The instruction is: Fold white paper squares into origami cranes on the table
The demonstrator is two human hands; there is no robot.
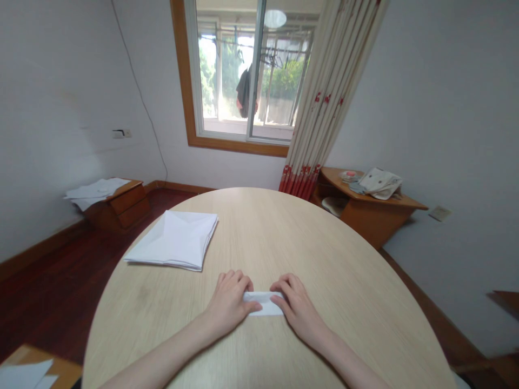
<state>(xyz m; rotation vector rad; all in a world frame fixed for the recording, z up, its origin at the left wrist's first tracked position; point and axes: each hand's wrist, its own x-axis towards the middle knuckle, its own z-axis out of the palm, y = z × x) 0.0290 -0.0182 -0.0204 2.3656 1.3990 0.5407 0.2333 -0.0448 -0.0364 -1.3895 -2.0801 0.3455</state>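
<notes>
1. The folded white paper strip [263,303] lies flat near the edge of the counter [308,243] closest to me. Its long axis runs side to side across my body, and its short ends point left and right.
2. My left grip [229,302] is narrow, cupped palm-down over the strip's left end, with the thumb lying across it. I cannot tell whether it is pinching the paper or only pressing it.
3. My right grip [298,308] is also narrow and cupped over the right end. Again, I cannot tell whether it is pinching.
4. A larger folded white paper square [172,240] sits on the counter, to the left and beyond my hands, well apart from them.
5. Beyond the counter's far left edge, loose white paper sheets [95,190] lie on a wooden nightstand [121,208].
6. Beyond its far right edge, a cloth bag [381,182] sits on a wooden corner shelf [375,216]. I cannot see what is inside it.
</notes>
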